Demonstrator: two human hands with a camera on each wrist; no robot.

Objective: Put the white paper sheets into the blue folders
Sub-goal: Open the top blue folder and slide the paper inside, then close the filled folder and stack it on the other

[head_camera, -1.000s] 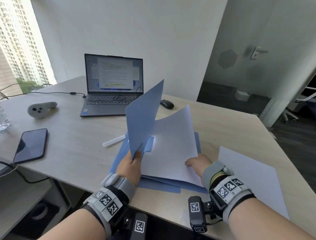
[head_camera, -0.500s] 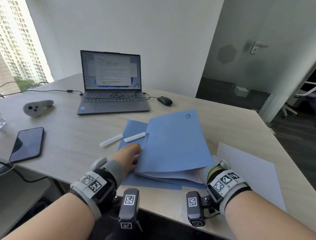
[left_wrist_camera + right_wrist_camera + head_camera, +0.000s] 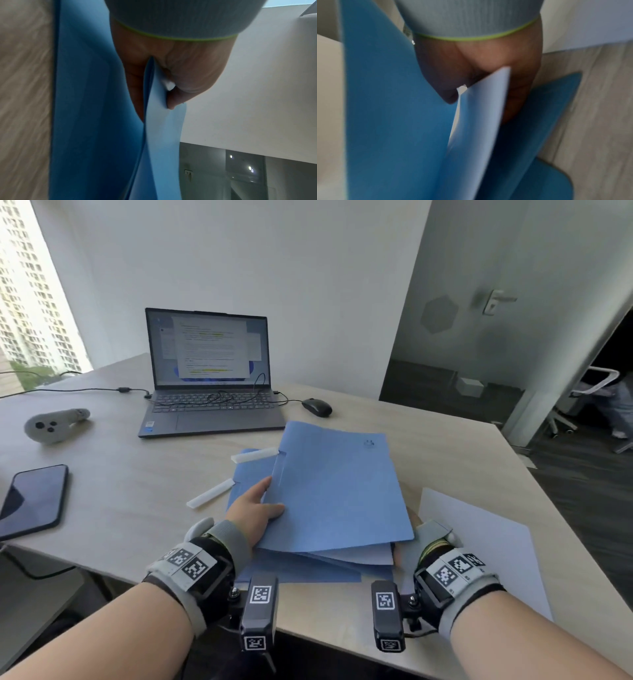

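Lying left of the top blue folder point(image 3: 337, 491): a dark phone point(image 3: 32, 501), a grey controller point(image 3: 54, 424), an open laptop point(image 3: 209, 374) behind, and two white plastic strips point(image 3: 210, 493) just beside its spine edge. Gripping that spine edge with the left hand point(image 3: 255, 513), thumb curling over the cover and fingers tucking under, as the left wrist view shows with the cover edge point(image 3: 150, 94) running between thumb and palm. Resting the top blue folder, nearly closed, on the other blue folders point(image 3: 298, 571) stacked on the desk point(image 3: 113, 481), with a white paper sheet point(image 3: 363, 554) peeking out at the near edge. Judging the card light, thin and floppy, likely bowing if lifted by one corner, and the sheet smooth enough to slide out; taking hold best along the spine and the open edge together. Reaching under the cover's right side with the right hand point(image 3: 488, 65), thumb over and fingers beneath a corner of the pale sheet point(image 3: 481, 115). Waiting right of the top blue folder: a loose white sheet point(image 3: 486, 546).
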